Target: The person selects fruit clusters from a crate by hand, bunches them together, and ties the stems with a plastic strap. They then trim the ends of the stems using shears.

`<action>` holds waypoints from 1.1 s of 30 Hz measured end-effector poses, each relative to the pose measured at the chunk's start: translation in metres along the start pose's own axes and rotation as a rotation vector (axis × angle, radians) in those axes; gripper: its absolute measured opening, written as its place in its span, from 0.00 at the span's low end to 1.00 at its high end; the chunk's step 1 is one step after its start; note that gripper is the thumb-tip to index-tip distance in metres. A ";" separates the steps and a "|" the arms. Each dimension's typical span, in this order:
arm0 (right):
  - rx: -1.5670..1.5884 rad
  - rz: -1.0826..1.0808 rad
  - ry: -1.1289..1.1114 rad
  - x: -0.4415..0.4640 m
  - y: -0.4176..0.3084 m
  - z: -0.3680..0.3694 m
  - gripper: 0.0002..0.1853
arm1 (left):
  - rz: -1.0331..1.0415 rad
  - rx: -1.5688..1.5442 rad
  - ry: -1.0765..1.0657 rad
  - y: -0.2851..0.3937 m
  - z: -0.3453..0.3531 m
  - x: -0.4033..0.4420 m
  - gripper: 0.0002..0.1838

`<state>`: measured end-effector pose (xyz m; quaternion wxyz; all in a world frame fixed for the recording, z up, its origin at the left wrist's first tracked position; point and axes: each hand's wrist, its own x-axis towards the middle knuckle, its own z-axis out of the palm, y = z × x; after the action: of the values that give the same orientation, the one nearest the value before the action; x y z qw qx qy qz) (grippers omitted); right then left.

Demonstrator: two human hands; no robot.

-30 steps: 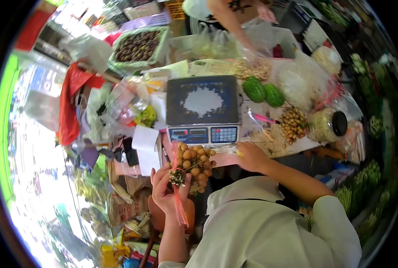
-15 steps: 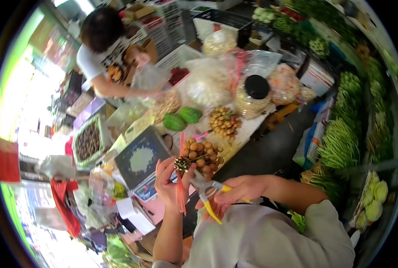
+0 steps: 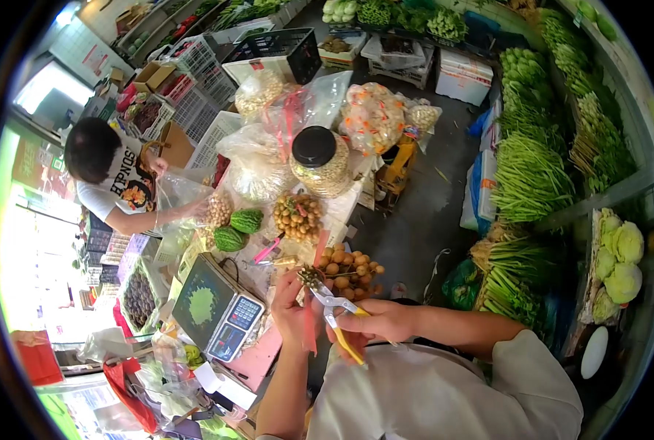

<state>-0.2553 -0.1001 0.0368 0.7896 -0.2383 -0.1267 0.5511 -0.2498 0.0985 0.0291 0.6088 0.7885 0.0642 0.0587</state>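
A bunch of longans (image 3: pixel 353 271) hangs to the right of my left hand (image 3: pixel 292 312), whose fingers are closed round its bundled stems (image 3: pixel 310 277). A pink-red strip of ribbon (image 3: pixel 310 326) is tied about the stems and trails down past my wrist. My right hand (image 3: pixel 375 323) grips pruning shears (image 3: pixel 334 302) with yellow handles. Their metal jaws are at the stem bundle; whether they touch a stem I cannot tell. A second bunch of longans (image 3: pixel 298 217) lies on the table beyond, beside two green bitter melons (image 3: pixel 239 229).
A digital scale (image 3: pixel 221 304) stands left of my hands. Behind the longans are a black-lidded jar (image 3: pixel 320 163) and filled plastic bags (image 3: pixel 257 165). Across the table a person (image 3: pixel 118 176) holds a clear bag. Shelves of green vegetables (image 3: pixel 528 176) line the right side.
The view has swung, so the table things appear farther left and the scale's keypad shows. The shears' jaws still meet the stems in my left hand. The other person remains bent over the bag.
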 end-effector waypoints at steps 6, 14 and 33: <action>-0.493 0.055 0.241 -0.052 0.000 0.025 0.20 | 0.196 0.206 0.011 0.015 0.034 -0.007 0.16; -0.034 -0.009 -0.059 -0.084 0.005 0.008 0.28 | 0.311 0.342 -0.015 0.027 0.054 -0.021 0.16; 0.010 -0.191 0.274 -0.092 0.020 0.027 0.23 | 0.385 0.252 -0.301 0.004 0.085 -0.042 0.12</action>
<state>-0.3171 -0.1739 0.0553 0.8494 -0.2941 -0.0369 0.4366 -0.2765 0.0098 0.0107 0.4862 0.8557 -0.1711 0.0469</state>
